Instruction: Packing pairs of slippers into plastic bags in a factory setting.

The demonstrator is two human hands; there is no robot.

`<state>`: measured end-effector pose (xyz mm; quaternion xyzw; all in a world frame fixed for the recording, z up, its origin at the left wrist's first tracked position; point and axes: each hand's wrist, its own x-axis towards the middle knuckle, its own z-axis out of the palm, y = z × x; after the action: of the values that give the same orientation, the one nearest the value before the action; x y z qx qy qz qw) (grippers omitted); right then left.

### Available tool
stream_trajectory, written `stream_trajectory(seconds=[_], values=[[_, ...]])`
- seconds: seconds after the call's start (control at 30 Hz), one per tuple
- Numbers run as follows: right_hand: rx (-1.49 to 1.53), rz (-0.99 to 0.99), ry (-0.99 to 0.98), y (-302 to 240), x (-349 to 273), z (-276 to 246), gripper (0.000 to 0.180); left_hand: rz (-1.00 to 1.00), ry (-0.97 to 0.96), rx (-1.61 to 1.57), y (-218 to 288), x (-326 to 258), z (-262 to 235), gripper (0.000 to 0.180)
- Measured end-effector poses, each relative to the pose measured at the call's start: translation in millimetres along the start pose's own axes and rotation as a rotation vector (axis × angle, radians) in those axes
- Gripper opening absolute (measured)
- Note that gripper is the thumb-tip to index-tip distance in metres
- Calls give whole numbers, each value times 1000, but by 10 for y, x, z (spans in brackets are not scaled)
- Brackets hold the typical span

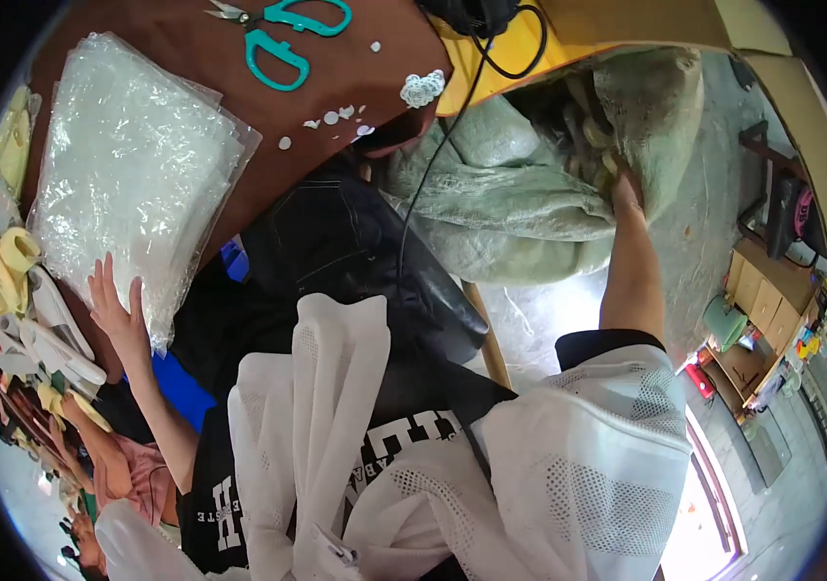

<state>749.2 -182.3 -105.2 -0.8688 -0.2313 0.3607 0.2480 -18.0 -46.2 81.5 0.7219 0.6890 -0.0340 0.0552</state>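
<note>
My left hand (pixel 118 308) has its fingers spread at the near edge of a stack of clear plastic bags (pixel 142 165). It holds nothing; whether the fingertips touch the plastic is hard to tell. Off to the right, my right arm stretches down to a large pale green woven sack (pixel 520 213). The right hand (pixel 628 194) is at the sack's mouth, where dim, yellowish slender things (pixel 587 131) show inside. Its fingers go out of sight there, so what they grip, if anything, is hidden.
On the brown table (pixel 200 48) lie teal-handled scissors (pixel 278 44), a white lace flower (pixel 423 89) and small white scraps (pixel 331 118). A black cable (pixel 433 160) hangs past the table edge. Yellow and white gloves (pixel 16 261) pile at left, near another person's arm (pixel 99 441). Cardboard (pixel 805 126) stands right.
</note>
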Motion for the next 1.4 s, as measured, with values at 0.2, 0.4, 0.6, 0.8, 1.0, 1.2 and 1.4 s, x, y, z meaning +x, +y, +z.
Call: stream_trajectory(seconds=[0.2,0.4,0.6,0.8,1.0,1.2,1.4], values=[[-96,-205,52,-245,-407,152,67,0,17,-54,41,67,105,50],[-361,-97,296,119,-549,-516,62,53,31,-149,-168,40,306,51],[-914,-28,249,100,-674,128,77,96,53,-260,-243,-21,386,48],[-1055,122,200,243,-157,213,72,157,-18,-216,-279,57,298,47],[-1360,-162,255,863,400,110,73,106,-87,-206,-81,138,254,46],[-1272,-251,177,826,93,858,81,27,-63,-105,-89,6,-38,45],[-1052,-255,276,1769,814,-57,77,88,-155,-229,2,224,347,47]])
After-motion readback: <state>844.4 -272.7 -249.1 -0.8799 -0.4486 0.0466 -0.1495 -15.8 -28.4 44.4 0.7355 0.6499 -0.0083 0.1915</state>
